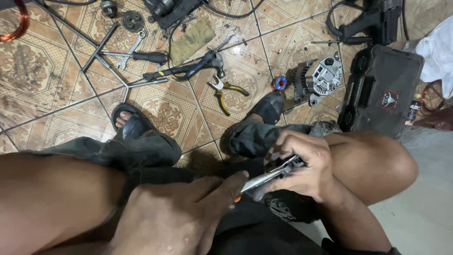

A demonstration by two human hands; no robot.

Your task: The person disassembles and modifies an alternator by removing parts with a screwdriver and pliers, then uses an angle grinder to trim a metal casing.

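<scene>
My right hand [302, 165] grips a pair of metal pliers [271, 175] over my right knee, the jaws pointing left. My left hand [184, 215] sits low in the middle, its fingertips touching the tip of the pliers; something small and orange shows at the fingertips, too hidden to identify. Both hands hover above my lap, with my sandalled feet [134, 123] on the patterned tile floor [42, 80] beyond.
Tools lie scattered on the tiles: a hammer [198, 63], yellow-handled pliers [225, 92], a cross wrench [106, 59], a spanner [132, 49]. A car alternator [318, 80] sits beside a black tool case [382, 92]. A power drill [373, 23] lies at top right, white cloth [439, 52] at the right edge.
</scene>
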